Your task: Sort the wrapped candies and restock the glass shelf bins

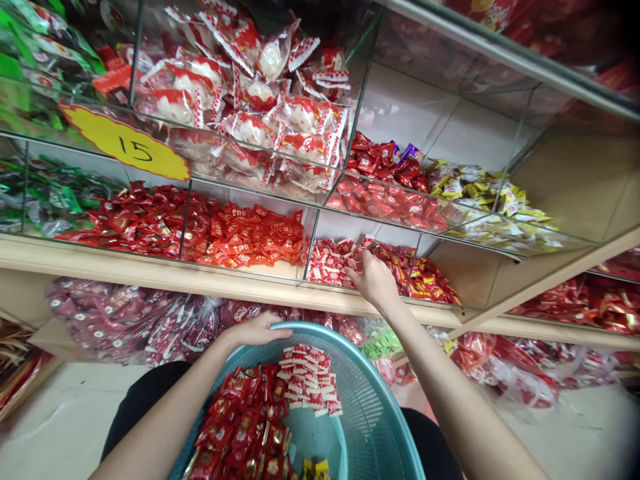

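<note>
A teal mesh basket rests on my lap at the bottom centre. It holds dark red candy packets and red-and-white candy packets. My left hand grips the basket's far rim. My right hand reaches into a glass shelf compartment, fingers closed among red-and-white wrapped candies. Just right of that hand lie red-and-gold candies.
Glass-divided shelves hold red candies, green packets, larger white-and-red bags and yellow packets. A yellow price tag marked 15 hangs at left. Bulk bags of candy sit under the wooden shelf edge.
</note>
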The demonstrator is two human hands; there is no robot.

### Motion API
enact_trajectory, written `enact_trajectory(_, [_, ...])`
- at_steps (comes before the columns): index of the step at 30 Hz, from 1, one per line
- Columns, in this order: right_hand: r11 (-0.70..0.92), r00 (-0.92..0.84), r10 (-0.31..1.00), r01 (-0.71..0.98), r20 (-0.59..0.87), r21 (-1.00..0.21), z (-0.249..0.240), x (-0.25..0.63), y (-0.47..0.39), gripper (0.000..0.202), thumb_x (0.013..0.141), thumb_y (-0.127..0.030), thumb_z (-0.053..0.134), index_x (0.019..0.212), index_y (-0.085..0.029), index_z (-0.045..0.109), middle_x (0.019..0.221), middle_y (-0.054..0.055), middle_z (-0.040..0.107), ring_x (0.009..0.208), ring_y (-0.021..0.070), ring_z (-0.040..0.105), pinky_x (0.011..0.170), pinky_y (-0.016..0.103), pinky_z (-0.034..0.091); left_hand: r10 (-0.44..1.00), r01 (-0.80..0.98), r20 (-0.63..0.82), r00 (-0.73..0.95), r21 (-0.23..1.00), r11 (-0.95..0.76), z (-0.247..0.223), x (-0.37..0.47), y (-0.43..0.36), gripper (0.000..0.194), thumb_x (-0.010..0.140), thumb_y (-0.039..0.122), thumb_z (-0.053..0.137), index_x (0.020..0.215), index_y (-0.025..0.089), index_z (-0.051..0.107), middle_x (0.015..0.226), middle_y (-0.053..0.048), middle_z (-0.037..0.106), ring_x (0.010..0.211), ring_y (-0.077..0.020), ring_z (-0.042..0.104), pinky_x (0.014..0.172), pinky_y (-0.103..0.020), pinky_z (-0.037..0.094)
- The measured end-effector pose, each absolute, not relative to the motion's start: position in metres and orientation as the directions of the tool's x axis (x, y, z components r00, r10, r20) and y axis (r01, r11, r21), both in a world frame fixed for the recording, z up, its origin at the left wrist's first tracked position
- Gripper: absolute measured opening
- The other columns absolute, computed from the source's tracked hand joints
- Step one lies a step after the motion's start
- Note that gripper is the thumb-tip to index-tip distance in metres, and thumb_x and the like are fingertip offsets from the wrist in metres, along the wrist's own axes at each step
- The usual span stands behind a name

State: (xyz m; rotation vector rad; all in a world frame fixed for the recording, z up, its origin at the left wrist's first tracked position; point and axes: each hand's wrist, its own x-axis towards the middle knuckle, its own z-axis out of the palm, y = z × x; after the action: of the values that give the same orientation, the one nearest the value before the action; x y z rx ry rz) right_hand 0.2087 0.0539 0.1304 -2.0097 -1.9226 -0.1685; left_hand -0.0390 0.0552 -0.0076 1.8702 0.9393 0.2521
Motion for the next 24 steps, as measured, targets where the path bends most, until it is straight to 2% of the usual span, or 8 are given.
enact_trajectory(4, [-0.145,0.153,0.986,0.984,0.07,-0.107,0.136,0.2,0.071,0.041,0.074,-0.049,0.056,0.098,-0.016,0.055,0.095,0.016,0.062,0.088,0.0288,0.059,0.066,0.036,0.044,0.704,0.511,-0.234,0.671,0.834,-0.21,-0.005,-0.039,0.055,0.048,0.071,0.059,0.048,0.068,0.012,0.058,0.058,0.004,0.043,0.057,-0.0096,0.037,0.053,-0.02,0.029])
enact_trajectory(9, [-0.202,0.199,0.979,0.976,-0.038,-0.078,0.14,0.193,0.077,0.043,0.067,-0.046,0.063,0.096,-0.016,0.055,0.101,0.014,0.061,0.095,0.0264,0.057,0.07,0.031,0.044,0.711,0.534,-0.246,0.659,0.818,-0.213,0.007,-0.037,0.05,0.048,0.07,0.06,0.047,0.065,0.013,0.057,0.058,0.003,0.045,0.059,-0.0105,0.039,0.054,-0.021,0.03])
enact_trajectory(15, [-0.148,0.153,0.988,0.972,0.012,-0.185,0.129,0.205,0.078,0.025,0.067,-0.035,0.061,0.086,-0.019,0.057,0.087,0.007,0.063,0.083,0.0203,0.058,0.068,0.028,0.042,0.706,0.531,-0.257,0.66,0.824,-0.196,0.01,-0.035,0.048,0.049,0.069,0.061,0.047,0.068,0.013,0.06,0.059,0.003,0.049,0.06,-0.0114,0.042,0.054,-0.021,0.031])
enact_trajectory(21, [-0.066,0.134,0.976,0.932,0.172,-0.356,0.119,0.21,0.08,0.028,0.065,-0.019,0.058,0.093,-0.018,0.058,0.075,0.003,0.062,0.072,0.0163,0.057,0.066,0.026,0.042,0.701,0.525,-0.242,0.671,0.823,-0.219,0.003,-0.036,0.051,0.048,0.071,0.059,0.047,0.066,0.012,0.059,0.058,0.003,0.046,0.058,-0.01,0.04,0.053,-0.02,0.031])
enact_trajectory(24, [0.018,0.105,0.961,0.898,0.254,-0.44,0.116,0.211,0.08,0.028,0.066,-0.017,0.057,0.094,-0.015,0.059,0.072,0.003,0.062,0.068,0.0153,0.056,0.066,0.026,0.043,0.696,0.512,-0.223,0.682,0.826,-0.237,-0.001,-0.037,0.053,0.049,0.071,0.059,0.047,0.068,0.012,0.06,0.058,0.004,0.046,0.058,-0.0097,0.04,0.053,-0.02,0.031])
